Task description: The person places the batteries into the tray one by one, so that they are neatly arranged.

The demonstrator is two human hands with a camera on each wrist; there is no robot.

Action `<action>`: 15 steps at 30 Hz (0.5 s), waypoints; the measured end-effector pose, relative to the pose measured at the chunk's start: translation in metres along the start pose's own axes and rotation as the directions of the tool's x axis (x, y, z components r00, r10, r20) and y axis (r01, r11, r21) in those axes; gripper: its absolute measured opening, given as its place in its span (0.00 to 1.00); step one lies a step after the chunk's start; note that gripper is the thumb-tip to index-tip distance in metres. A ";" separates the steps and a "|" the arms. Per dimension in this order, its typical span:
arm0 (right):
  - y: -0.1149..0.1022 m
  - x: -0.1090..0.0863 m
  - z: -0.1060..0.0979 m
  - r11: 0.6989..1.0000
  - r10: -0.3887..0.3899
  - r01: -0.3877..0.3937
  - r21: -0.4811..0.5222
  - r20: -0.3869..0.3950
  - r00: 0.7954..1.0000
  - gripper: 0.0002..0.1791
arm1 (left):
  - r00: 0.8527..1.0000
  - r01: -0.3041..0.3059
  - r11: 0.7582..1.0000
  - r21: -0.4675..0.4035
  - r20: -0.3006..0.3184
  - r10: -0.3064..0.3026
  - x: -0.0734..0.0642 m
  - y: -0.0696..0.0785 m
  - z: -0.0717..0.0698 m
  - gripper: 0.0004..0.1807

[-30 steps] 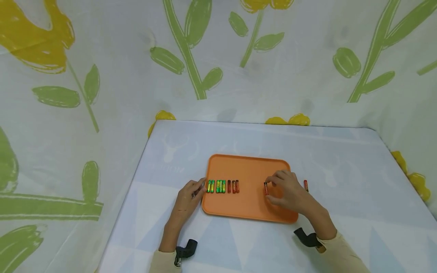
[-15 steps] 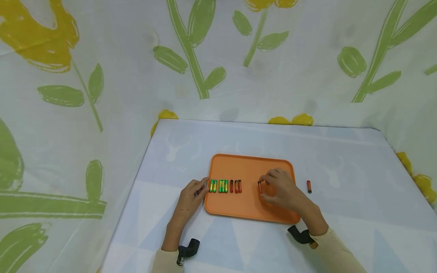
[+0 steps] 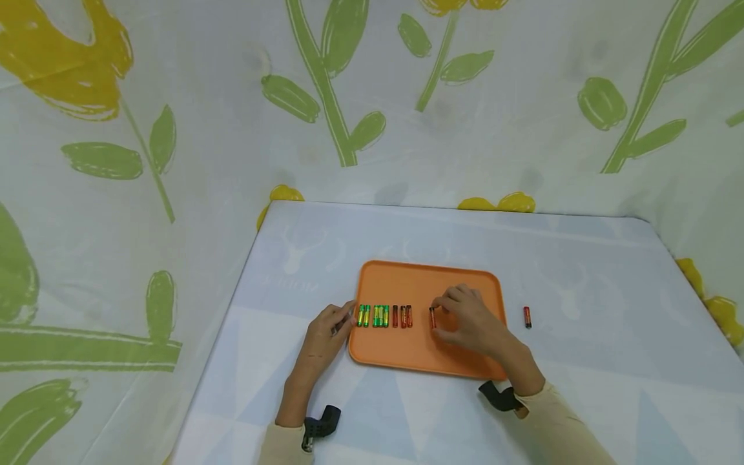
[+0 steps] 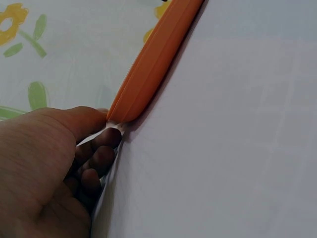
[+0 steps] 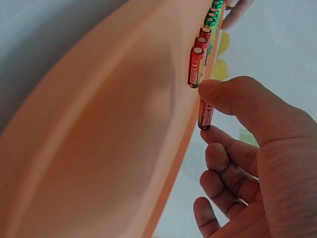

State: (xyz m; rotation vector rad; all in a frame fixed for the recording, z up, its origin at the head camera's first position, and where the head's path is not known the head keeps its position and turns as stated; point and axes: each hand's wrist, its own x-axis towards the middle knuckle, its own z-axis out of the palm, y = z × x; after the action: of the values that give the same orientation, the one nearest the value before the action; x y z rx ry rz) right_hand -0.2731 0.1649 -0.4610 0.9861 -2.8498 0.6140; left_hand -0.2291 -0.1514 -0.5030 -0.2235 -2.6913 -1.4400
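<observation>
My right hand (image 3: 471, 323) pinches a red battery (image 3: 433, 317) by its two ends, between thumb and index finger, over the right half of the orange tray (image 3: 407, 358). In the right wrist view this battery (image 5: 206, 114) stands between the thumb and the index fingertip, while the other fingers curl loosely. At the tray's left rim, my left hand (image 3: 322, 336) grips the edge, its thumb on the rim and its fingers bent below, as the left wrist view shows. A row on the tray holds several green batteries (image 3: 380, 316) at the left, then red batteries (image 3: 403, 316) to their right.
Another red battery (image 3: 527, 317) lies on the table just right of the tray. The pale patterned table (image 3: 581, 387) extends around it, and a flower-print curtain (image 3: 221, 97) hangs behind and at the left.
My right hand has moved left over the tray with the red battery, toward the row. The left hand stays at the tray's rim. The head view has shifted slightly.
</observation>
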 end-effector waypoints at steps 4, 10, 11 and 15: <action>-0.002 0.002 0.002 1.000 -0.009 0.009 -0.005 -0.005 1.000 0.21 | 1.000 -0.002 1.000 0.004 -0.002 0.002 0.000 0.001 -0.001 0.22; -0.002 0.006 0.007 1.000 -0.019 0.019 -0.012 -0.006 1.000 0.21 | 1.000 -0.007 1.000 0.005 -0.007 0.007 0.000 0.001 0.000 0.22; -0.001 0.007 0.008 1.000 -0.020 0.019 -0.018 -0.003 1.000 0.21 | 1.000 -0.007 1.000 0.005 -0.007 0.007 0.000 0.000 0.000 0.22; 0.000 0.010 0.013 0.999 -0.020 0.021 -0.031 0.006 1.000 0.22 | 1.000 -0.003 1.000 0.007 -0.007 0.003 0.000 0.000 0.001 0.22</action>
State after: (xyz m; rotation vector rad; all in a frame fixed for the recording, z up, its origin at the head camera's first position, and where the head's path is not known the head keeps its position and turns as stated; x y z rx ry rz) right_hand -0.2797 0.1538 -0.4714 1.0125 -2.8410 0.5647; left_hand -0.2294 -0.1505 -0.5034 -0.2213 -2.6891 -1.4280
